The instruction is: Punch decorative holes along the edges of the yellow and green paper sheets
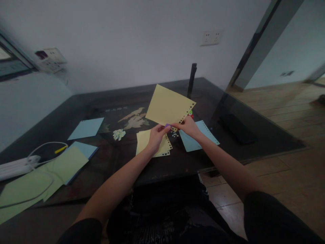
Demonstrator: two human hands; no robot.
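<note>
A pale yellow paper sheet (170,105), punched with a row of small shapes along its right edge, is held up tilted above the table. My left hand (157,136) is closed at its lower edge around a small purple craft punch (168,125), which is mostly hidden by the fingers. Close by, my right hand (189,127) pinches the sheet's lower right edge. Under my left hand lies a stack of yellow sheets (144,141) with punched edges. A light blue sheet (190,142), also punched along one edge, lies beneath my right wrist.
A heap of paper bits (119,134) sits left of the stack. A red and green object (191,114) shows behind my right hand. Further left are a blue sheet (87,128), yellow paper (33,183) and a white power strip (15,167) with cable. A black case (237,128) lies right.
</note>
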